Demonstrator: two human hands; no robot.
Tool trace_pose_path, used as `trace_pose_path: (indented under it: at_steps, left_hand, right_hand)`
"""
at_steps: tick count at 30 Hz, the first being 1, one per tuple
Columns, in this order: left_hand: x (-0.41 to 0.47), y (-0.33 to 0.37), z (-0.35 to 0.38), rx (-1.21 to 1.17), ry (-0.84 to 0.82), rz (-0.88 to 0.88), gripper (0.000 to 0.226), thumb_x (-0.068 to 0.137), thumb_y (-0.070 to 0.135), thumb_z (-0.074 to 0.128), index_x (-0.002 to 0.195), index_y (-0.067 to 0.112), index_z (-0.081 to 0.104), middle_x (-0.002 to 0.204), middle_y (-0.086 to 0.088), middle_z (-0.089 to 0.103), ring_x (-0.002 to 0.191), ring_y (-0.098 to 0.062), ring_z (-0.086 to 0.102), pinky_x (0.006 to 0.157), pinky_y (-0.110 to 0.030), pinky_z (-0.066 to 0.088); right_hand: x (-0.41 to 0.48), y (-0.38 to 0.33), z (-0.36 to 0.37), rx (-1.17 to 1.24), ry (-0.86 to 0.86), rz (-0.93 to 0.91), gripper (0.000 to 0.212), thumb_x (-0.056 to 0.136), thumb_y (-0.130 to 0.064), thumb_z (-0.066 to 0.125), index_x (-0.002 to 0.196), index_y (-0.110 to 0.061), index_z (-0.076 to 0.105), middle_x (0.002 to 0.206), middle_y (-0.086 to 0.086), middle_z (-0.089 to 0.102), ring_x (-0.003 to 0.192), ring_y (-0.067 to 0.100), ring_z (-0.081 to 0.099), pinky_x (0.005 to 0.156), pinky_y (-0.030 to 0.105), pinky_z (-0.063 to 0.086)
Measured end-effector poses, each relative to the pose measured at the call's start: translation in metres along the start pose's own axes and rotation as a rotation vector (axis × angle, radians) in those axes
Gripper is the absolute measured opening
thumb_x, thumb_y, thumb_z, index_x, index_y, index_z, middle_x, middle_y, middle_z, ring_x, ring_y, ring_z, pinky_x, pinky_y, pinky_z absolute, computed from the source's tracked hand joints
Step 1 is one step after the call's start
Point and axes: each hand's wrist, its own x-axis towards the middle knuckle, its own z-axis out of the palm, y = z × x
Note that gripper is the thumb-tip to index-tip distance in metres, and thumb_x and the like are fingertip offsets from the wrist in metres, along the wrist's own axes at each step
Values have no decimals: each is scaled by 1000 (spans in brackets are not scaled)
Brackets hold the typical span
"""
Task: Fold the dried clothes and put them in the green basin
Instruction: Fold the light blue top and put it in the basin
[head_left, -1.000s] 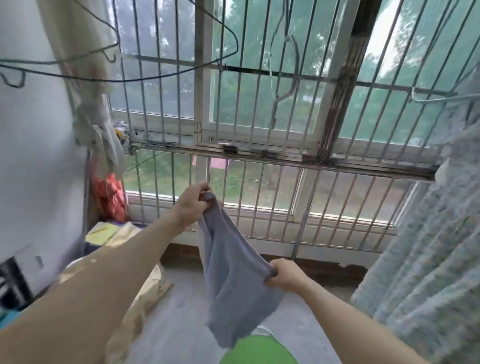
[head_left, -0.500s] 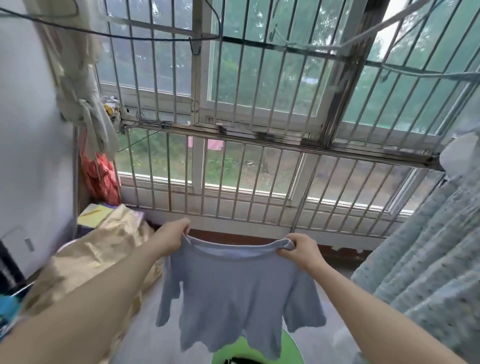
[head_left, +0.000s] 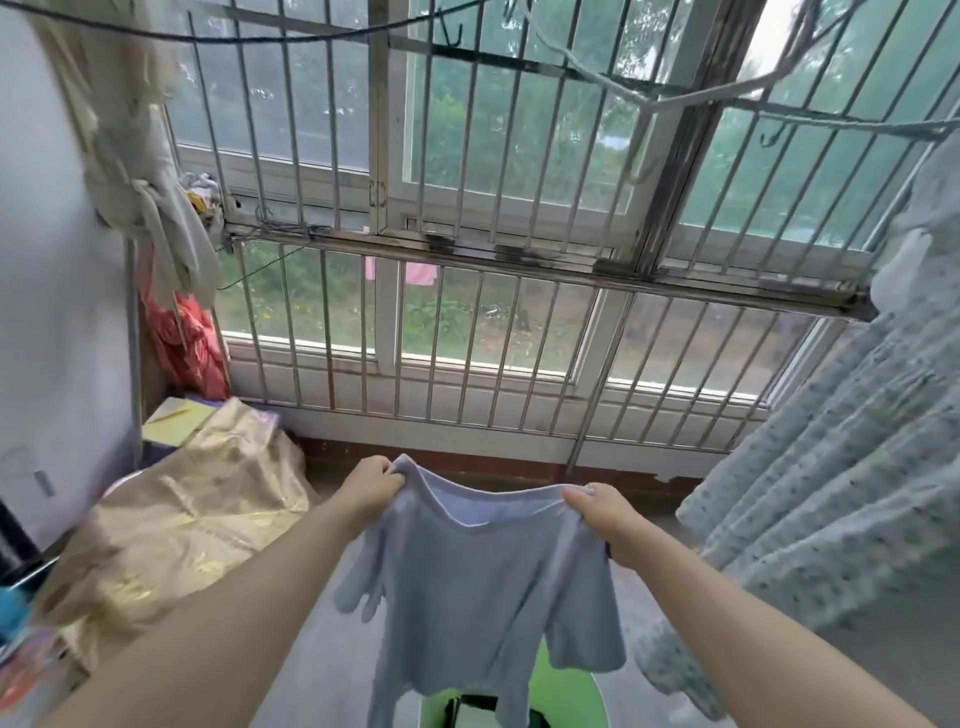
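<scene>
**Shirt spread by the shoulders, first fold pending**

A pale blue shirt (head_left: 483, 587) is being held up by its shoulders, in the air in front of the window bars (head_left: 467, 353). The left hand (head_left: 371, 488) is being kept closed on the left shoulder seam, cloth pinched between thumb and fingers. The right hand (head_left: 597, 506) is being kept closed on the right shoulder in the same way; no fingers are spread on either side.

The shirt is hanging flat and open, both short sleeves drooping, the hem reaching down over the green basin (head_left: 576, 696) on the floor directly below. Something dark and something white are already lying in the basin; what they are cannot be told.

Step judged: unfolding and squaring is being finished, folding not yet begun. The next move is likely calling for the two shoulders to be brought together so the shirt is halved lengthwise, sleeves tucked in, then doubled and lowered into the basin.

Materials: the shirt is looking like soft, thin knit, limp, with a ribbed round neckline; slipping and sagging are to be expected. The basin is looking like smooth hard plastic, round-rimmed. A dotted pale garment (head_left: 831, 493) is hanging at right, pleated and light. A crinkled gold cloth (head_left: 197, 525) is lying at left.
</scene>
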Motion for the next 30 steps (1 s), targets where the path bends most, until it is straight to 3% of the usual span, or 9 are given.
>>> trace_pose_path:
  at_steps: [2, 4, 9, 12, 16, 21, 26, 28, 30]
  left_hand:
    - [-1, 7, 8, -101, -11, -8, 30, 94, 14, 49, 65, 13, 40, 65, -3, 39, 59, -13, 37, 51, -25, 29]
    - [-4, 13, 17, -186, -14, 0, 25, 94, 18, 50, 70, 11, 44, 66, -5, 41, 62, -15, 38, 55, -26, 31]
    - [-21, 32, 36, -246, -19, 103, 20, 93, 20, 57, 77, 7, 55, 66, -2, 48, 61, -13, 42, 58, -27, 35]
    - [-34, 45, 47, -277, -33, 178, 18, 91, 20, 61, 83, 3, 62, 65, 0, 52, 61, -12, 46, 58, -24, 39]
    - [-47, 59, 58, -283, 19, 282, 9, 90, 13, 61, 83, 8, 64, 73, 1, 59, 70, -13, 54, 66, -25, 44]
    - [-50, 57, 60, -323, 60, 262, 5, 90, 17, 61, 90, 15, 65, 80, 3, 64, 79, -14, 61, 74, -30, 52]
    - [-51, 61, 56, -413, -90, 225, 26, 80, 19, 74, 100, 9, 62, 89, -5, 66, 86, -17, 65, 68, -21, 54]
    - [-48, 60, 55, -342, -97, 243, 26, 77, 11, 74, 100, 7, 61, 90, -9, 66, 87, -20, 65, 73, -27, 57]
    - [-45, 60, 52, -280, -79, 255, 19, 78, 2, 65, 97, 6, 62, 86, -7, 64, 83, -20, 63, 73, -29, 55]
  right_hand:
    - [-2, -3, 8, 135, -28, 31, 21, 92, -23, 53, 90, -3, 61, 81, 9, 49, 75, 21, 45, 68, 30, 35]
    - [-5, -8, 17, 223, -63, 60, 12, 91, -22, 53, 84, -13, 51, 83, 9, 45, 76, 22, 42, 66, 30, 33]
    - [-14, -19, 39, 344, -128, 41, 17, 95, -25, 53, 93, -8, 52, 87, 11, 52, 73, 21, 49, 59, 28, 41]
    - [-22, -25, 49, 423, -179, -6, 18, 93, -22, 60, 106, -10, 58, 99, 10, 63, 88, 21, 62, 76, 36, 55]
    - [-28, -31, 58, 552, -225, -65, 20, 90, -8, 63, 109, -7, 60, 102, 11, 64, 94, 21, 63, 75, 36, 55]
    - [-36, -33, 55, 520, -224, -156, 35, 86, 8, 60, 111, -16, 62, 105, 7, 67, 99, 22, 66, 73, 29, 58]
    - [-38, -35, 53, 447, -223, -220, 70, 85, 16, 55, 144, -17, 39, 124, 9, 61, 113, 27, 59, 83, 32, 58]
    - [-37, -38, 49, 402, -229, -238, 72, 85, 19, 51, 146, -17, 36, 121, 10, 62, 112, 27, 60, 78, 27, 58]
    - [-37, -41, 44, 302, -222, -309, 64, 87, 18, 49, 139, -18, 47, 111, 6, 67, 105, 19, 63, 82, 27, 57]
